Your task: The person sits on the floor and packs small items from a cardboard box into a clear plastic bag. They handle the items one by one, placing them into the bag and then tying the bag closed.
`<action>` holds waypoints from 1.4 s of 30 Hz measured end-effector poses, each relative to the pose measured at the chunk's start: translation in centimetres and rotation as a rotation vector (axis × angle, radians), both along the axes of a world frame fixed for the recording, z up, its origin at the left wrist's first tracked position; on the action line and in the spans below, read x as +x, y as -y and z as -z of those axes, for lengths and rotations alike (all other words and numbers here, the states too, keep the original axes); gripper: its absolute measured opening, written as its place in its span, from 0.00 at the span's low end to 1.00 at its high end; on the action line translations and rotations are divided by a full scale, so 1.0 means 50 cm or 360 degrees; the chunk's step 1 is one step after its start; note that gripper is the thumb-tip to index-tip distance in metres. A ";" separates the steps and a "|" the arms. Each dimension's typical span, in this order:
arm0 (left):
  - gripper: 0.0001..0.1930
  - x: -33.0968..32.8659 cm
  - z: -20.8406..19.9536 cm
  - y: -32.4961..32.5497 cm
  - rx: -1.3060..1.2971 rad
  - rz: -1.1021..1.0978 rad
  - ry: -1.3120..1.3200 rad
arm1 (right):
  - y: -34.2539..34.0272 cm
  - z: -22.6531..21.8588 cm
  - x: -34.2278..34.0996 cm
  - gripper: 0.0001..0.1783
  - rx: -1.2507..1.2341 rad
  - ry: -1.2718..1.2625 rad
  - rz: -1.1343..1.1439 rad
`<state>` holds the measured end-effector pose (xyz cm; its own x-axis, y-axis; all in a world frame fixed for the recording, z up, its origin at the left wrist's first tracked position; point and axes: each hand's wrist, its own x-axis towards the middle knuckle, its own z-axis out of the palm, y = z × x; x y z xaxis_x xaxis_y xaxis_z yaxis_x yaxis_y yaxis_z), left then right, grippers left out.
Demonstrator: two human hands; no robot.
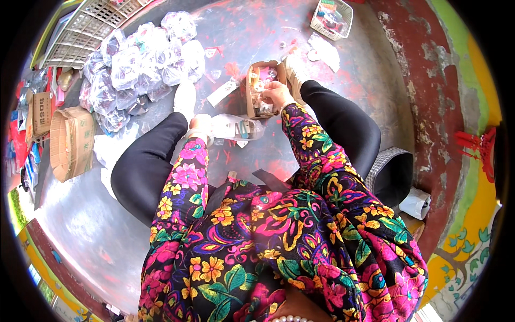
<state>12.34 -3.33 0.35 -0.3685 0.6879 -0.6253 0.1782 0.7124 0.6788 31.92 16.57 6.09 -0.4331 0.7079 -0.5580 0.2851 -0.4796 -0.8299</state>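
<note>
Cardboard box [249, 99]: one, open, rectangular, 12 o'clock on smooth grey floor [230, 166] | right hand [276, 95]: over its contents, fingers bunched, cannot tell if holding | left hand [200, 124]: 10 o'clock, gripping one crinkled clear plastic bag [224, 126] | glossy filled bags [126, 68]: heaped, 10 o'clock, overlapping, uncountable | latticed basket [317, 25]: one, 1 o'clock

Printed characters [42, 111] mark a brown carton [37, 121] and open box [73, 144].
</note>
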 end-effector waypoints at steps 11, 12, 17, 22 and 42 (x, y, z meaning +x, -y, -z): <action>0.08 -0.020 0.003 -0.007 -0.0102 0.0196 -0.0279 | 0.016 -0.109 -0.003 0.07 -0.0479 -0.0283 -0.0785; 0.08 -0.020 0.008 0.000 -0.0069 0.0026 -0.0123 | 0.022 -0.103 -0.014 0.07 -0.0519 -0.0189 -0.0988; 0.10 -0.008 0.031 -0.001 0.0189 -0.0771 0.0616 | 0.127 -0.075 -0.075 0.08 0.0239 0.0629 -0.1789; 0.09 -0.018 0.027 -0.003 -0.0039 0.0137 -0.0309 | 0.218 0.011 -0.095 0.08 0.1324 0.0973 -0.1793; 0.06 0.014 0.033 0.007 0.0225 -0.0918 0.0782 | -0.107 0.062 -0.072 0.13 0.0927 0.0607 -0.0242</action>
